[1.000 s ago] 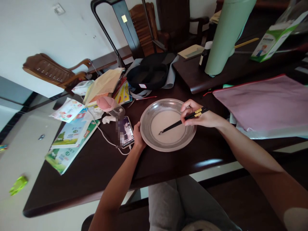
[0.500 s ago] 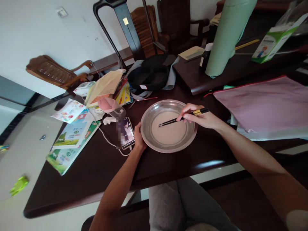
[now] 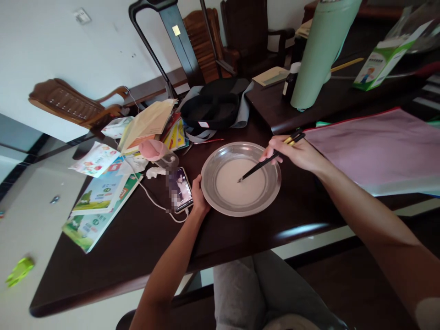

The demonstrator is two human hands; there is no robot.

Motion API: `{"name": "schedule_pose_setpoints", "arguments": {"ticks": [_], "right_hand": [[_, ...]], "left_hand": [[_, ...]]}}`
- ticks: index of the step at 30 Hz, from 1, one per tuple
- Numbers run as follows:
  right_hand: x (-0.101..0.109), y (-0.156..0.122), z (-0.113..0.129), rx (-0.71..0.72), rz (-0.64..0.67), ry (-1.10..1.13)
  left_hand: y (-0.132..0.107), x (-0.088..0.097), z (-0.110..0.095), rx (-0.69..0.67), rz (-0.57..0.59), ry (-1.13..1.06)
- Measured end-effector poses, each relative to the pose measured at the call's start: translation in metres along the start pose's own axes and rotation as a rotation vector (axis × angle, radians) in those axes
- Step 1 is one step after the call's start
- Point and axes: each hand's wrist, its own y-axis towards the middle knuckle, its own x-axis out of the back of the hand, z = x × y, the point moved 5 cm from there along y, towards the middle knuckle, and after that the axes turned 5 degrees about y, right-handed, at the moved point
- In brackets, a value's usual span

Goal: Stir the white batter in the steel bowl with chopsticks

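Note:
A wide metal bowl stands on the dark table, with a pale, milky liquid in it. My left hand grips the bowl's left rim, thumb on top and the other fingers hidden beneath or behind it. My right hand is closed around a pair of black chopsticks with gold bands near the upper ends. Their tips dip into the liquid near the bowl's middle, and the sticks lean up to the right. Just left of my left hand lies a lit phone on a white cable.
Behind the phone are a pink-topped bottle, crumpled tissue and booklets. An open black case sits past the bowl. To the right lie a pink zip pouch, a green flask and a green-white box. The table's front edge is near.
My right hand has moved up and slightly right, holding the chopsticks more steeply. Their tips have shifted right within the liquid. My left hand stays on the rim.

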Motion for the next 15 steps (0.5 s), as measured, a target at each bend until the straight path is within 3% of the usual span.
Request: {"name": "schedule_pose_setpoints", "arguments": {"ticks": [3,8,10,15], "right_hand": [[0.006,-0.005,0.004,-0.020,-0.007,-0.002],[-0.015,-0.005,-0.004,-0.013,0.058,0.001],[-0.012,-0.001,-0.007,0.014,-0.017,-0.029],[0.028,-0.007,-0.009,0.060,-0.262,-0.159]], "left_hand": [[0.001,0.000,0.001,-0.005,0.016,0.000],[0.000,-0.001,0.001,0.020,0.017,0.000],[0.000,-0.001,0.000,0.023,0.021,0.000],[0.001,0.000,0.001,0.000,-0.003,0.003]]}}
